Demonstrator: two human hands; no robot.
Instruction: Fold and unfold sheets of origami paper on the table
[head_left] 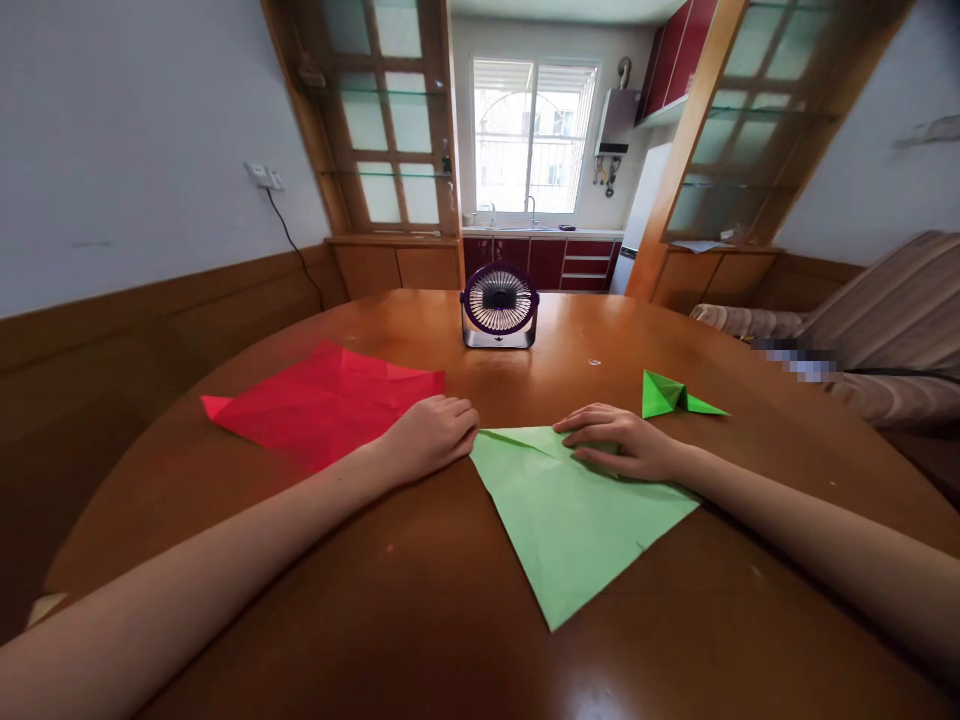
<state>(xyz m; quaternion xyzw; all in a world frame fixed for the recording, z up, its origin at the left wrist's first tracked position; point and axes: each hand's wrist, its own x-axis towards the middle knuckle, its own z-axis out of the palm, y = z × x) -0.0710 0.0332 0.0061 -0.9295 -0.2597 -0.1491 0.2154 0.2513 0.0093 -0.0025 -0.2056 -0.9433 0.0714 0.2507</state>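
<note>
— Right hand (626, 443) lay flat on the green paper's (570, 510) far edge, holding nothing. Which way did the paper point?

— Near. Left hand (431, 435) lay loosely curled at its far left corner.

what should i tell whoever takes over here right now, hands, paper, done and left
Left hand: loosely curled on the table, at the left corner of the light green paper, holding nothing.
Right hand: flat, pressing the paper's top edge.
Done: paper folded into a triangle; a small folded green piece lies behind the right hand.
Left: further folds; the creased red sheet lies unfolded at left.
</note>
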